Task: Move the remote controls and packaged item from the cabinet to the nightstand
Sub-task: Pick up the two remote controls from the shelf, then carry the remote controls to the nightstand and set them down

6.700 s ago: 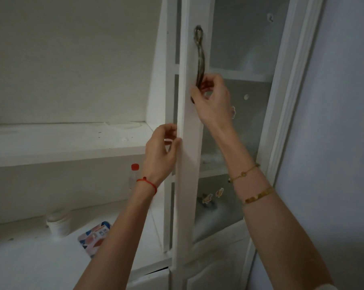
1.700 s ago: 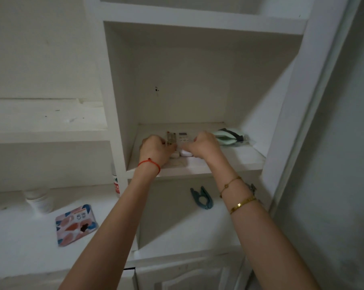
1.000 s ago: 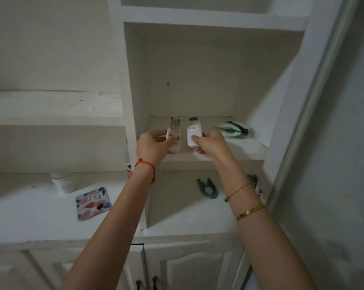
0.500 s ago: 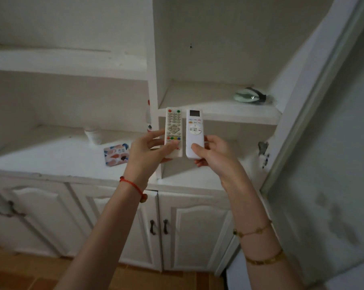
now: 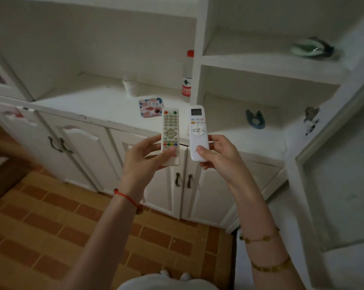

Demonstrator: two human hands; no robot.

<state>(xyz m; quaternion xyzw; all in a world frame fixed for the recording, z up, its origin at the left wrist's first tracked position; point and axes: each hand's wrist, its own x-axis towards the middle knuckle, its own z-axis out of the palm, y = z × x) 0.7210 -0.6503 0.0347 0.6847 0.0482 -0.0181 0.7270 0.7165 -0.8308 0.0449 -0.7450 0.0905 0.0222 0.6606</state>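
Note:
My left hand (image 5: 144, 156) grips the lower end of a flat white remote with many small coloured buttons (image 5: 170, 130). Beside it my right hand (image 5: 219, 154) holds a rounded white remote with a small screen (image 5: 198, 130). Both remotes stand upright in front of the white cabinet (image 5: 250, 143), clear of its shelves. A pale green packaged item with a dark strap (image 5: 312, 49) lies on the upper shelf at the right. No nightstand is in view.
On the cabinet counter stand a white jar (image 5: 130, 85), a red-capped bottle (image 5: 187, 76) and a patterned card pack (image 5: 150, 107); a blue clip (image 5: 255, 120) lies in the lower niche. An open glass door (image 5: 331, 164) juts out at right. Brown tiled floor lies below.
Both hands lifted the two remotes off the upper shelf and drew them back and down, away from the cabinet. The view has tilted down toward the cabinet doors and the floor.

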